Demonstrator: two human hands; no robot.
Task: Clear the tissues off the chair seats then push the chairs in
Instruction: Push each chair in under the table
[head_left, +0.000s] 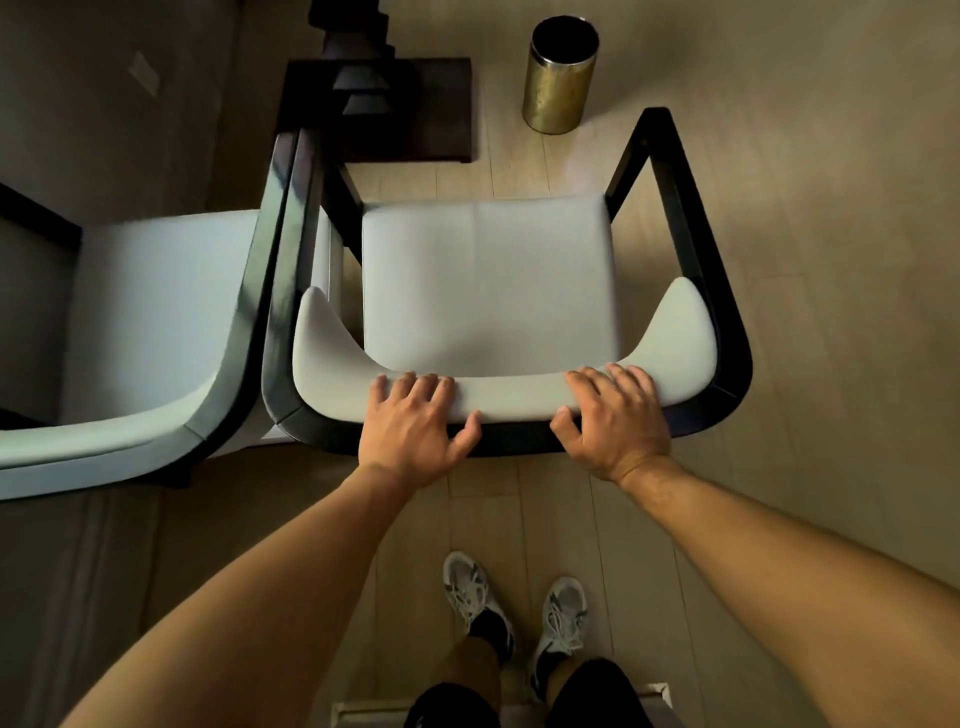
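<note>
A pale-cushioned armchair (135, 322) with a dark frame stands at the left, touching a matching armchair (488, 280) at centre whose seat lies bare, and on its padded backrest the left hand (415, 426) and the right hand (613, 421) rest, fingers curled over the top edge.

Two chairs (488, 280) (both seats bare), one brass bin (560, 78), two shoes (470, 592)
</note>
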